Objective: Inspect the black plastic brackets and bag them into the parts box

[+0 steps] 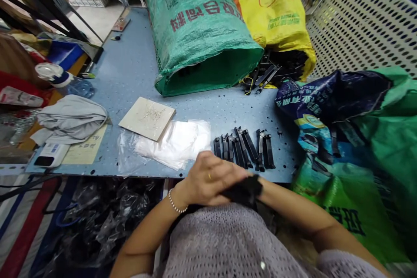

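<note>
Black fabric piece (244, 191) between hands (208, 179)

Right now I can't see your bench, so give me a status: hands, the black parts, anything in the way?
Left hand lies over the right hand, which is mostly hidden, both on one black piece. Row of black parts on blue table. Plastic bag beside the row.

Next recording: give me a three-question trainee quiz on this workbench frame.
1. True or false: the green woven sack lies on its side, mouth toward the person.
2. What lies in a row right of the white plastic bag?
3. The left hand wears: A) a watch B) a pearl bracelet C) nothing.

Key
1. True.
2. Black plastic clips.
3. B. It covers a black piece; the right hand is hidden.
</note>
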Action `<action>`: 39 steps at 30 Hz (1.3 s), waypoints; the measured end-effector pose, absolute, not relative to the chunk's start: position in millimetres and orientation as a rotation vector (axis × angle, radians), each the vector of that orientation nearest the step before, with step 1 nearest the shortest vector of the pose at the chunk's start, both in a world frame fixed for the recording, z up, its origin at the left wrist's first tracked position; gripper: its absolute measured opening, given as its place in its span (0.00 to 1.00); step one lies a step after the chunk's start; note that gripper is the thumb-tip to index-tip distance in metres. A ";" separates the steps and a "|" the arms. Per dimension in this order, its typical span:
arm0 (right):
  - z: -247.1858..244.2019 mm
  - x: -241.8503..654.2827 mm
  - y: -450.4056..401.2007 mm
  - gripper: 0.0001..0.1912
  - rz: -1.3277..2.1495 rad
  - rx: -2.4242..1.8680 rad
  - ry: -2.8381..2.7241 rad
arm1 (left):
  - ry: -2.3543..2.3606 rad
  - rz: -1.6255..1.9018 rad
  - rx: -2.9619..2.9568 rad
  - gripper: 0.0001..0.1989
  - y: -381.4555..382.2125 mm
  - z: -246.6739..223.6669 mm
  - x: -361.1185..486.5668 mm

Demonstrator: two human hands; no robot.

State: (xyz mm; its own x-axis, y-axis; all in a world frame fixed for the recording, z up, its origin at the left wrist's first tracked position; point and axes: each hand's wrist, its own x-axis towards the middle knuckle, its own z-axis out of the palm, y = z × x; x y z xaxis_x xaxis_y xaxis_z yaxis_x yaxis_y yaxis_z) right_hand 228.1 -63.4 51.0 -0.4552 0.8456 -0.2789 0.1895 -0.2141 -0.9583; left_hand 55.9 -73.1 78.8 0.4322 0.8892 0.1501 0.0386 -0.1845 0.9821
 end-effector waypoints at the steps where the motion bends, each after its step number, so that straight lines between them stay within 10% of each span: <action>1: 56.7 234.3 -57.4 0.19 1.734 -1.212 -1.572 | 0.770 0.843 1.733 0.15 -79.3 82.8 50.9; 10: 100.4 254.9 -22.9 0.18 0.743 -1.324 -1.954 | 0.806 1.218 1.155 0.21 -103.6 73.6 59.2; 22: 58.9 240.1 -66.6 0.24 1.555 -1.275 -1.602 | 0.990 1.380 0.811 0.28 -93.8 35.1 82.1; 39: 30.6 267.2 -61.7 0.21 1.809 -1.176 -0.825 | 1.876 0.906 2.054 0.15 -37.0 -14.1 16.1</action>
